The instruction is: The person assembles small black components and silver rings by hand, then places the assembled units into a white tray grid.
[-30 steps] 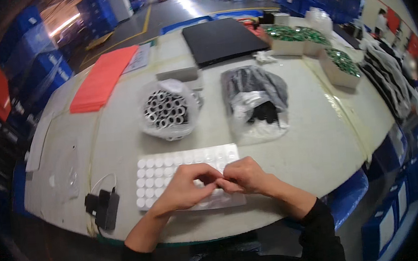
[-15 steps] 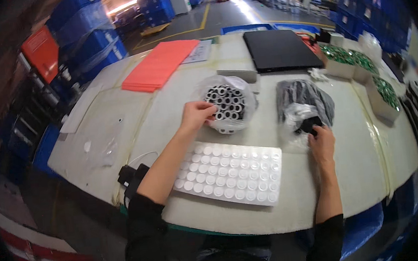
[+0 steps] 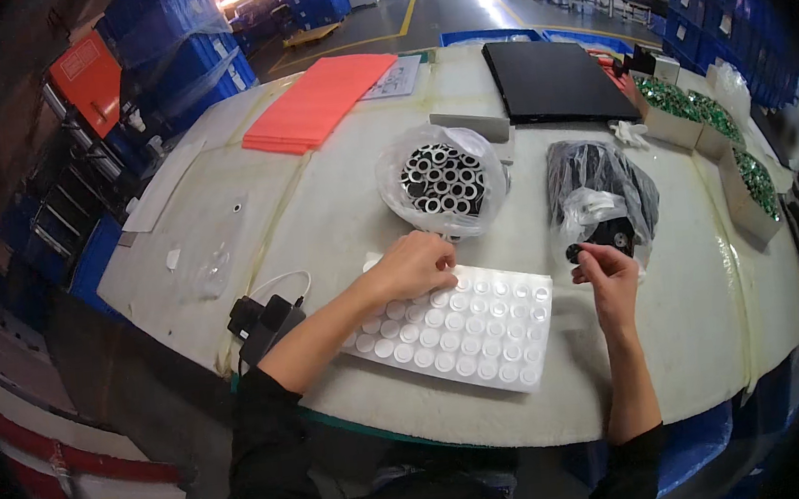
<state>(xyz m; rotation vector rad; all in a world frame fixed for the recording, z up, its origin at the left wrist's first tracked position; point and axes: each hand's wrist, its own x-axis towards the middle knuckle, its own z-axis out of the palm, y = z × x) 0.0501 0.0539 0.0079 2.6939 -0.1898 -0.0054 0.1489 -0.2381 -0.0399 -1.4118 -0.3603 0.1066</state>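
My left hand [image 3: 417,265] is closed over the far edge of a white tray [image 3: 530,378] of round white cups in rows. Whatever its fingertips pinch is hidden. Beyond it stands an open clear plastic bag [image 3: 396,193] full of black and white ring-shaped parts [image 3: 447,177]. My right hand [image 3: 611,278] pinches a small black disc [image 3: 573,253] between thumb and fingers. That hand is just at the mouth of a second plastic bag [image 3: 595,206], which holds dark parts [image 3: 619,236].
Beside my left forearm lies a black adapter with a cable [image 3: 271,325]. Farther back are orange sheets [image 3: 318,104], a black flat panel [image 3: 558,82] and a grey open box [image 3: 471,127]. Cartons of green parts [image 3: 753,182] stand at right. A clear plastic scrap [image 3: 213,270] lies left.
My left hand has left the bag of rings and come nearer, over the tray. My right hand has drawn back slightly from the dark bag with a black disc in its fingers.
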